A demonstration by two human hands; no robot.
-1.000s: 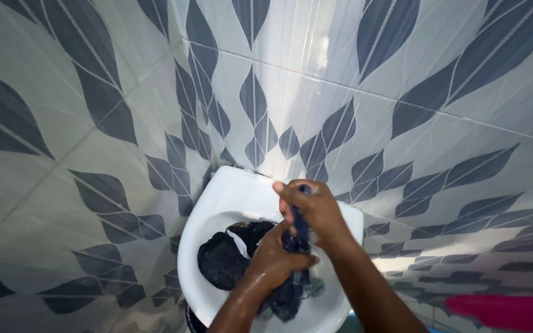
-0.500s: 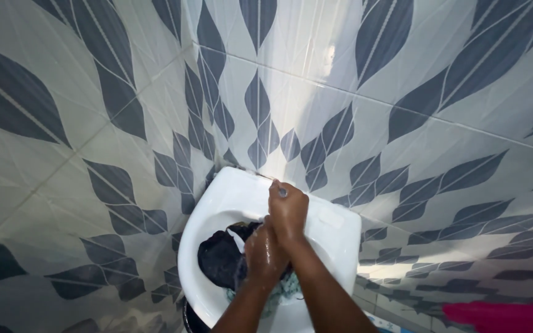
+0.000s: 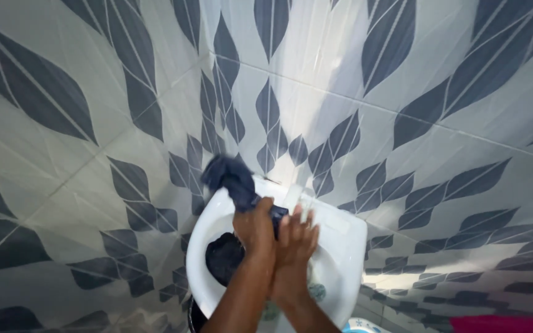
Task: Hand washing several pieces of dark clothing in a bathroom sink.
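A white wash basin [image 3: 342,237] is fixed in the corner of a tiled wall. My left hand [image 3: 255,226] is shut on a wet dark blue cloth [image 3: 231,177], and one end of the cloth sticks up past the basin's back rim. My right hand [image 3: 295,242] lies beside the left hand with its fingers spread, and it touches the cloth's lower fold. More dark cloth [image 3: 224,257] is bunched in the left of the bowl, partly hidden by my forearms.
Grey and white leaf-patterned tiles [image 3: 402,123] cover both walls that meet behind the basin. A pink object [image 3: 504,324] shows at the bottom right edge. A small pale blue and white thing [image 3: 362,325] sits below the basin's right side.
My left hand has lifted the blue cloth up and to the left, above the rim. My right hand has opened its fingers and dropped lower. The camera has shifted slightly.
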